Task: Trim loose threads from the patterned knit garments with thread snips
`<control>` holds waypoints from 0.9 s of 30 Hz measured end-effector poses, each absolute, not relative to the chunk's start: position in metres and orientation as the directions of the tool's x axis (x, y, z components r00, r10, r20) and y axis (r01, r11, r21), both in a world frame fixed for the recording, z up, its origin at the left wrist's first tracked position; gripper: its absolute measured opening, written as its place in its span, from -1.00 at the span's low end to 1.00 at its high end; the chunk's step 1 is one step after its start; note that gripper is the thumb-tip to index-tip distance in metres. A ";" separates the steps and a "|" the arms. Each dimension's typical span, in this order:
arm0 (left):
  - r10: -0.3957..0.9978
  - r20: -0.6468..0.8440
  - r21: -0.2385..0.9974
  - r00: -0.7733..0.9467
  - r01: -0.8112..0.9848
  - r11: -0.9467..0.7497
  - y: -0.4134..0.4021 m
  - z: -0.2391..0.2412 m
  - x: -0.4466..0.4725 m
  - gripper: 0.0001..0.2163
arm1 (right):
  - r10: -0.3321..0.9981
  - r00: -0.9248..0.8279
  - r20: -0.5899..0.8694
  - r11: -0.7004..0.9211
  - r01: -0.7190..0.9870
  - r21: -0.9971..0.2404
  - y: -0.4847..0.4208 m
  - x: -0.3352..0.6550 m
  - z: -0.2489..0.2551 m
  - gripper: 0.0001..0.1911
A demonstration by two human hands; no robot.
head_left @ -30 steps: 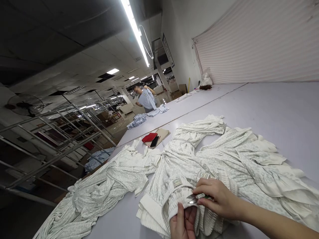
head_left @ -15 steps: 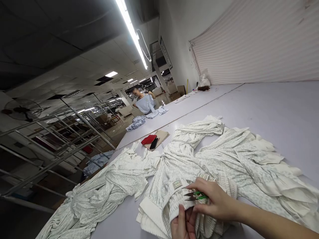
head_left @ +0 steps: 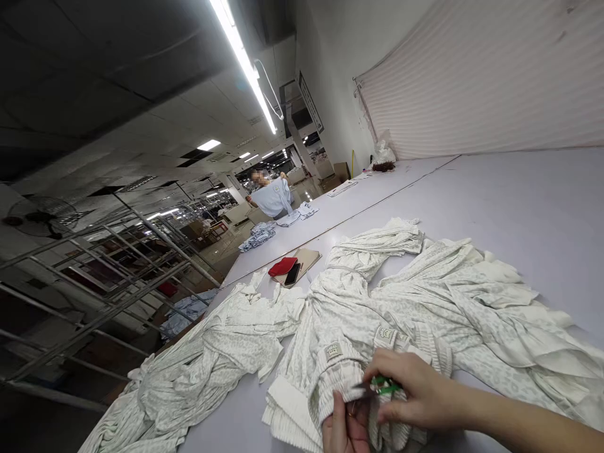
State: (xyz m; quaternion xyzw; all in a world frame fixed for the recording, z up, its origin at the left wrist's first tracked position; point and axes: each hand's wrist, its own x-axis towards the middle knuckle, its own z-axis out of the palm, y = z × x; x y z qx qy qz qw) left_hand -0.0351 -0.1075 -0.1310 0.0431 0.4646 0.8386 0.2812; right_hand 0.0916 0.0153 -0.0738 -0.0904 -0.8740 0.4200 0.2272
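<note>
In my right hand is a pair of thread snips with green handles, the dark blades pointing left at the edge of a ribbed waistband. My left hand, low in the view, pinches that edge between thumb and fingers. The waistband belongs to a pale, spotted knit garment with a small label sewn on. Just right of it lies a second band with a similar label. Whether the blades touch the fabric I cannot tell.
More spotted garments spread left, and others fan out right across the pale table. Beyond them lie a red pouch and a phone on cardboard. A metal rack stands left. Another person holds up blue cloth.
My right hand has moved slightly down and right, bringing the snips down from near the label to the waistband's edge. My left hand keeps its hold on the waistband.
</note>
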 end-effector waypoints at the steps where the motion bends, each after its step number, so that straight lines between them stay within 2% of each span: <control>1: 0.545 -0.204 0.780 -0.813 -0.472 -0.412 -0.105 -0.128 -0.034 -0.74 | 0.357 -0.859 0.368 0.665 -0.043 -0.746 0.019 0.089 -0.073 -0.72; 5: 0.594 -0.219 0.752 -0.774 -0.522 -0.402 -0.103 -0.120 -0.034 -0.80 | 0.363 -0.808 0.463 0.768 -0.022 -0.640 0.026 0.077 -0.078 -0.77; 11: 0.573 -0.218 0.788 -0.790 -0.489 -0.374 -0.108 -0.126 -0.035 -0.77 | 0.364 -0.800 0.477 0.779 -0.019 -0.627 0.025 0.072 -0.084 -0.79; 16: 0.517 -0.116 0.802 -0.848 -0.387 -0.455 -0.115 -0.135 -0.035 -0.80 | 0.348 -0.799 0.490 0.793 -0.028 -0.608 0.028 0.076 -0.081 -0.80; 19: 0.534 -0.152 0.804 -0.832 -0.418 -0.422 -0.113 -0.129 -0.034 -0.84 | 0.346 -0.798 0.493 0.814 -0.006 -0.581 0.029 0.079 -0.080 -0.82; 23: 0.574 -0.239 0.785 -0.783 -0.504 -0.360 -0.106 -0.117 -0.032 -0.76 | 0.335 -0.805 0.491 0.820 -0.008 -0.572 0.028 0.081 -0.081 -0.80; 27: 0.588 -0.253 0.778 -0.768 -0.523 -0.349 -0.103 -0.111 -0.030 -0.74 | 0.326 -0.803 0.498 0.808 -0.037 -0.589 0.027 0.078 -0.083 -0.79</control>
